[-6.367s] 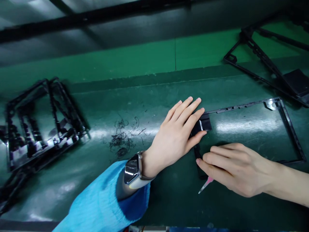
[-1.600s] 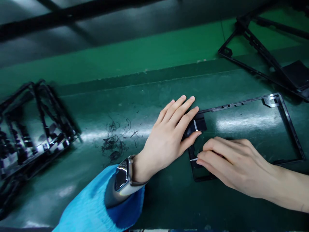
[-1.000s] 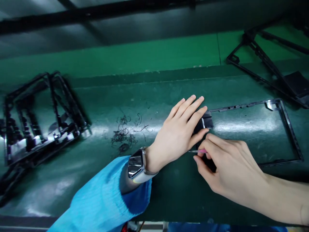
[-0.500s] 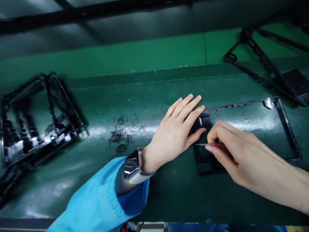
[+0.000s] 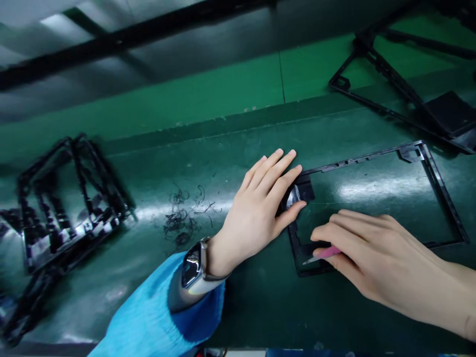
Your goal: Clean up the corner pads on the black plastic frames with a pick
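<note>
A black plastic frame [image 5: 444, 198] lies flat on the green bench. My left hand [image 5: 256, 206] presses on its left end, palm down, fingers stretched out and thumb beside a dark corner panel. Pinched between the thumb and fingers of my right hand [image 5: 372, 258] is a pink-handled knife [image 5: 329, 252] with a slim pointed metal tip. The tip points left, over the frame's lower left corner. My right hand covers part of the frame's lower edge.
Thin black shavings [image 5: 182, 218] lie in a pile left of my left hand. Several similar black frames [image 5: 76, 198] lean together at the far left. More black frames [image 5: 390, 74] stand at the upper right, behind the one under my hands.
My right hand has brought the knife down from beside my left thumb to the frame's lower left corner. My left hand stays on the frame. The camera view has shifted and tilted.
</note>
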Available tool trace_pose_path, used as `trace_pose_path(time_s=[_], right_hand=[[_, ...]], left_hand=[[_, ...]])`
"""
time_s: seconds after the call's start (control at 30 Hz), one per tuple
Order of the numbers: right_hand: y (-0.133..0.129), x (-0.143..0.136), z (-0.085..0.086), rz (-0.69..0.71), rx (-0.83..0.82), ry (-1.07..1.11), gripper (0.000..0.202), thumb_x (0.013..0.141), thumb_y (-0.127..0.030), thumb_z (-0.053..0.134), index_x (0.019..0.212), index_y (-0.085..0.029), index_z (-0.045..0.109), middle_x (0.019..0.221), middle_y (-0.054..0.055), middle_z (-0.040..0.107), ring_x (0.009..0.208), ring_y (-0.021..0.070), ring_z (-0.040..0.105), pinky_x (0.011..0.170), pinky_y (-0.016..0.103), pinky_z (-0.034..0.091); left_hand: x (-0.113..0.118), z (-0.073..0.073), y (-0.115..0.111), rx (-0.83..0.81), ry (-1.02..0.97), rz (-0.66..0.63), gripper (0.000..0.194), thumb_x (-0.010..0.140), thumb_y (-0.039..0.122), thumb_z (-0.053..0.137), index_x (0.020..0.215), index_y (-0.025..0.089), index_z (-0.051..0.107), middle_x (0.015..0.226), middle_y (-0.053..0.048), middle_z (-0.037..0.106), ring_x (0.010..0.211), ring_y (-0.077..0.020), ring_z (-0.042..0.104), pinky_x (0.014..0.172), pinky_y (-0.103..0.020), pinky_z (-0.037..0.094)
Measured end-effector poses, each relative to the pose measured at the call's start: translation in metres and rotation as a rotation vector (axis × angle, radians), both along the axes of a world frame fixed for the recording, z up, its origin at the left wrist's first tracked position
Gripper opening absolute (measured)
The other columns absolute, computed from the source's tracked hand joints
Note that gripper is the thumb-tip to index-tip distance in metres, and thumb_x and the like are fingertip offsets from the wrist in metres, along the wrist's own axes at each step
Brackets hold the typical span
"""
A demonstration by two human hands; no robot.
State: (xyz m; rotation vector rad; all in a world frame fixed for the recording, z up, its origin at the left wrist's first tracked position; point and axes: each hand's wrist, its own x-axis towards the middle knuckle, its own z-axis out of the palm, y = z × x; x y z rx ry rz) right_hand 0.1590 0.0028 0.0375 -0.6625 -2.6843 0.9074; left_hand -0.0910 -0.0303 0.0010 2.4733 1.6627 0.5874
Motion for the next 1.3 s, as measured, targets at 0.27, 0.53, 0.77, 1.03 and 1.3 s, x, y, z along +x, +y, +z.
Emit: trace_pose_path(time_s=[0.27,0.53,0.77,1.03,1.3], right_hand=[[-0.011,-0.001,-0.012,0.044,0.137,0.035,0.029,0.097,0.002,0.049,0.107,-0.016,0.069,0.090,0.005,0.063,0.075,0.0192,0.057,0.050,0.032,0.028],[-0.017,-0.001,-0.020,0.007,0.185,0.117,0.026,0.095,0.004,0.055,0.103,-0.015,0.071,0.089,0.003,0.065,0.073,0.0171,0.056,0.050,0.033,0.028],[-0.016,-0.004,-0.020,0.025,0.195,0.113,0.021,0.104,-0.004,0.053,0.102,-0.015,0.070,0.092,0.004,0.066,0.073,0.0161,0.057,0.052,0.033,0.031],[-0.015,-0.003,-0.021,0.068,0.156,0.127,0.024,0.108,-0.005,0.049,0.100,-0.014,0.070,0.093,0.004,0.066,0.074,0.0157,0.059,0.053,0.032,0.033],[-0.015,-0.005,-0.020,0.042,0.170,0.112,0.024,0.110,-0.007,0.050,0.098,-0.014,0.070,0.093,0.004,0.066,0.074,0.0152,0.060,0.053,0.032,0.034]], left_hand=[[0.002,0.002,0.001,-0.006,0.005,0.003,0.050,0.110,0.042,0.057,0.153,0.018,0.048,0.165,-0.019,0.050,0.159,-0.0329,0.041,0.128,-0.057,0.039],[0.002,0.003,0.001,-0.015,-0.005,0.007,0.050,0.110,0.042,0.058,0.153,0.019,0.049,0.166,-0.019,0.050,0.160,-0.0330,0.040,0.129,-0.057,0.038],[0.002,0.003,0.001,0.002,0.004,0.003,0.049,0.110,0.041,0.058,0.153,0.019,0.048,0.165,-0.019,0.051,0.158,-0.0336,0.042,0.128,-0.057,0.040],[0.002,0.003,0.001,-0.032,-0.013,0.014,0.051,0.110,0.041,0.058,0.156,0.024,0.045,0.167,-0.016,0.049,0.160,-0.0328,0.040,0.129,-0.059,0.038],[0.002,0.003,0.001,-0.008,0.000,0.005,0.049,0.110,0.040,0.058,0.153,0.019,0.047,0.165,-0.020,0.050,0.159,-0.0341,0.042,0.128,-0.058,0.039]])
